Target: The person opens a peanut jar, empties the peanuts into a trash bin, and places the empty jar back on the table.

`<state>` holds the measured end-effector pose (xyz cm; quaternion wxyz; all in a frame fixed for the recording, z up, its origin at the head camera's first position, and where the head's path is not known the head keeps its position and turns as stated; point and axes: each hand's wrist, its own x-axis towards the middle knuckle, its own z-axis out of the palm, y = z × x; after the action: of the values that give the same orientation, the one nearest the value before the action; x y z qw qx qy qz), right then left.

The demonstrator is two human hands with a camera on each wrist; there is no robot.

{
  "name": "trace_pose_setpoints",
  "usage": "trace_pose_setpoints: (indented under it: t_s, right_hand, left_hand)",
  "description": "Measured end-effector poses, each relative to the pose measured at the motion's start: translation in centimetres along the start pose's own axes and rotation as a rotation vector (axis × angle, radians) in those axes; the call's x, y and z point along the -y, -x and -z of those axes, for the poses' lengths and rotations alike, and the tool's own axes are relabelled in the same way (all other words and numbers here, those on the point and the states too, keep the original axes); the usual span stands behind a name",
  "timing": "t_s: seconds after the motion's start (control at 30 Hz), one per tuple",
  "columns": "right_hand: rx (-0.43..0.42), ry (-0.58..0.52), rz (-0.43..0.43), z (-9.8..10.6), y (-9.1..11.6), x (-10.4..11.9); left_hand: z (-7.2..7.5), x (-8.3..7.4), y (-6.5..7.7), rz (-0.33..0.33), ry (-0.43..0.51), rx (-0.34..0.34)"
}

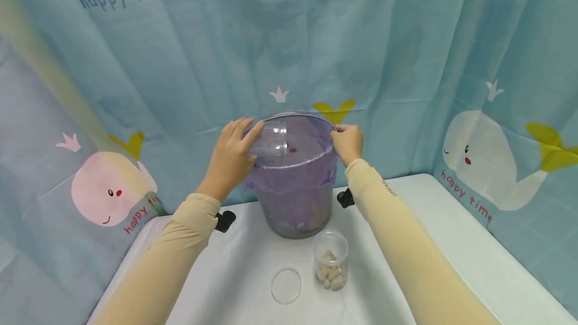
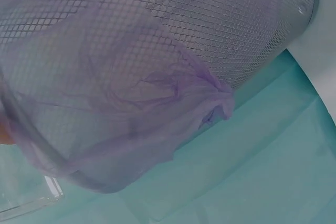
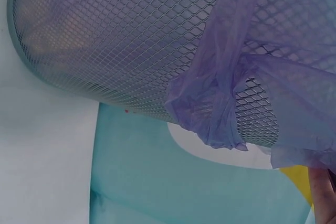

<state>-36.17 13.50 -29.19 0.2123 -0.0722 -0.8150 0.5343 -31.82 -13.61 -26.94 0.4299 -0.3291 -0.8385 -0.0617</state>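
Our left hand [image 1: 232,152] curls round a clear jar [image 1: 272,139], sideways over the bin [image 1: 295,222], presumably so its mouth faces inside; our right hand [image 1: 348,143] pinches the purple bag [image 1: 311,178] at the rim, likely steadying it. We count two jars, one standing jar [image 1: 331,270] holding pale lumps, one disc [image 1: 286,286], one bin near the counter's [image 1: 239,285] back edge.

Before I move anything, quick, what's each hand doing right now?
Left hand: closed grip, holding a jar on its side.
Right hand: closed grip, holding the bin by its rim.
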Motion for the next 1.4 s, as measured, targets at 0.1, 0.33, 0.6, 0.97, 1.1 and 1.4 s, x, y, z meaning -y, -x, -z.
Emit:
trace_pose_setpoints:
  t_s: [0.1, 0.33, 0.6, 0.97, 1.1, 1.4]
  right_hand:
    - [-0.002, 0.01, 0.012, 0.0, 0.0, 0.0]
    - [0.008, 0.013, 0.008, 0.0, 0.0, 0.0]
    - [0.009, 0.016, 0.01, 0.0, -0.2, -0.2]
    - [0.006, 0.026, 0.016, -0.1, 0.2, -0.4]
    - [0.004, 0.029, 0.016, -0.1, 0.2, -0.3]
    - [0.005, 0.024, 0.019, 0.1, 0.3, 0.2]
  left_hand:
    - [0.2, 0.0, 0.2, 0.013, 0.005, -0.018]
    - [0.8, -0.1, 0.6, 0.041, 0.022, -0.034]
    - [1.2, -0.7, 1.1, 0.077, 0.059, -0.055]
    - [1.2, -1.1, 2.4, 0.145, 0.125, -0.135]
    - [1.4, -1.3, 3.0, 0.186, 0.149, -0.138]
    - [1.8, -1.5, 3.8, 0.281, 0.209, -0.142]
